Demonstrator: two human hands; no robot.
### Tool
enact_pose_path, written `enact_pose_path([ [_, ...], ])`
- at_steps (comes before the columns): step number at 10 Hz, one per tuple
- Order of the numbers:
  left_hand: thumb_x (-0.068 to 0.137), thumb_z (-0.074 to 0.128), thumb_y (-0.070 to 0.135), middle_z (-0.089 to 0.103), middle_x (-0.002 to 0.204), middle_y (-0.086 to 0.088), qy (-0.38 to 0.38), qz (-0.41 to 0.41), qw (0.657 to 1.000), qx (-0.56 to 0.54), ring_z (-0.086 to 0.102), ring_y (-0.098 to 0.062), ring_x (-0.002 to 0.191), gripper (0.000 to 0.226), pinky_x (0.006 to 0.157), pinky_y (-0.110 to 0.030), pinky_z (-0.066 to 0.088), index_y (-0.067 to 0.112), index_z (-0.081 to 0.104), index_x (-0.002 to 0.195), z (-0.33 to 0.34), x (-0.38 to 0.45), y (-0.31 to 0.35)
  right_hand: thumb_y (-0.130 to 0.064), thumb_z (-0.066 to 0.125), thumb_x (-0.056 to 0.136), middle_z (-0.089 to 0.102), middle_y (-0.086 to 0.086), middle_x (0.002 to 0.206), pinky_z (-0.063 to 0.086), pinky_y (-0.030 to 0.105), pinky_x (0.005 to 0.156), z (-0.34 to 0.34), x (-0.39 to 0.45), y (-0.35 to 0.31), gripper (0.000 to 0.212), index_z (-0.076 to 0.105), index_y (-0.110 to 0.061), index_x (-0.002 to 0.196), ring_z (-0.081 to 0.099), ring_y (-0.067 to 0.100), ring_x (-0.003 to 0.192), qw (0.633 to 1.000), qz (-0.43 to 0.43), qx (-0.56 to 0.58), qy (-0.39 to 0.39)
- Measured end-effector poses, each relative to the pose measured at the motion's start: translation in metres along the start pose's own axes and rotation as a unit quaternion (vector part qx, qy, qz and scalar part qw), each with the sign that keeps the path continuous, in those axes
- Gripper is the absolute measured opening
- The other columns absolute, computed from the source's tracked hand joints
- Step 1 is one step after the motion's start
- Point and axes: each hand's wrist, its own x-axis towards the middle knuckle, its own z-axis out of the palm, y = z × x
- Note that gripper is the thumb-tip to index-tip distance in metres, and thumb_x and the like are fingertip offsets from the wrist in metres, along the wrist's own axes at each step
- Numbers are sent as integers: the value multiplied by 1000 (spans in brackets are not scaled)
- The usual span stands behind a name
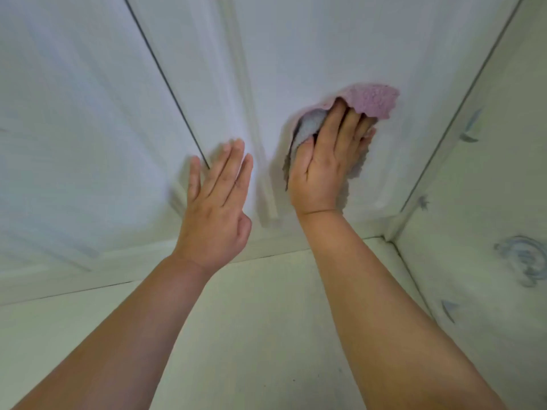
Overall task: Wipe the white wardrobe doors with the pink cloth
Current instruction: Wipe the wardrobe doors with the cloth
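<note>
Right hand (325, 161) lies flat on the pink cloth (371, 99), palm down, fingers straight and close together, pressing the cloth against the right wardrobe door (325, 48). No pinch visible; the cloth looks pinned by palm pressure alone, likely so it can slide across the panel. Cloth sits centre-right of the frame, low on the door panel, bunched: a pink textured flap sticks out past the fingertips at the top, and a greyer folded side shows at the left edge by the thumb.

Left hand (216, 202) is open, fingers straight and slightly spread, holding nothing. It is at lower centre of the frame, over the dark seam (165, 75) between the two doors, fingertips near the left wardrobe door (74, 113). Cannot tell whether it touches the surface or hovers just off it; probably a brace to steady the body or keep the door from flexing while the other hand rubs.

Raised vertical moulding (251, 113) runs between the two hands. Pale floor (251, 335) fills the bottom of the frame, both forearms crossing it. Wall with faint blue pattern (521, 261) is at the right edge, meeting the wardrobe in a corner.

Judgement: wiping is under way on the lower right panel; how much is done cannot be told, since no dirt or wet streaks show.
</note>
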Motion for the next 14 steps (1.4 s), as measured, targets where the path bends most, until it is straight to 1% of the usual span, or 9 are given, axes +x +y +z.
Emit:
enact_pose_path([
  [1,78,43,5,38,155,-16,-48,-10,999,12,33,-30,147,65,122,-56,16,-2,48,142,-26,-36,-31,-36,45,93,45,30,146,-1,55,121,35,-45,-65,62,44,2,143,24,43,141,994,-90,30,-54],
  [2,77,41,5,53,142,-17,-103,-50,993,27,48,-34,135,55,117,-58,26,1,60,129,-52,-79,-71,-33,57,89,52,23,138,10,54,122,56,-77,-92,58,43,-7,139,35,44,135,988,-124,30,-83],
  [4,77,38,12,67,120,-7,-151,-133,978,56,61,-28,115,45,116,-52,30,8,69,110,-77,-143,-123,-9,72,87,56,21,141,6,44,124,46,-74,-49,52,58,-10,137,29,43,139,961,-255,1,-102],
  [6,78,37,16,69,114,-6,-118,-244,963,2,62,-27,109,45,110,-56,37,8,70,108,-55,-174,-123,-26,47,99,52,19,145,0,52,123,40,-52,-96,49,51,-3,142,26,44,144,964,-238,24,-115],
  [8,77,47,7,66,118,-7,-50,-251,967,7,57,-24,112,41,114,-44,31,7,69,112,-80,-172,-158,-21,50,98,47,18,151,-8,51,123,63,-87,-159,52,46,-1,146,21,37,147,962,-227,60,-137],
  [10,77,49,2,65,117,-8,80,-270,959,-27,51,-16,107,40,98,-57,45,5,69,112,-96,-144,-205,-22,49,97,58,17,139,-6,52,123,90,-85,-219,50,43,-3,144,21,40,144,971,-211,72,-89],
  [11,77,49,1,64,117,-5,118,-297,946,-57,52,-16,109,41,100,-49,46,7,68,113,-90,-139,-202,-18,53,96,56,14,143,-3,51,124,107,-79,-251,48,53,-2,140,26,36,145,954,-283,81,-66],
  [13,74,43,-1,65,111,-3,154,-320,932,-66,56,-24,101,45,92,-30,43,8,68,109,-98,-148,-227,-11,55,94,38,8,158,-1,44,126,128,-127,-235,55,46,-6,149,26,24,150,829,-535,37,-157],
  [14,75,42,-5,68,99,-2,157,-370,911,-87,59,-24,93,40,86,-35,47,9,69,101,-85,-168,-241,4,9,105,23,11,164,-5,36,125,136,-142,-200,48,-11,20,147,3,24,155,618,-648,316,-312],
])
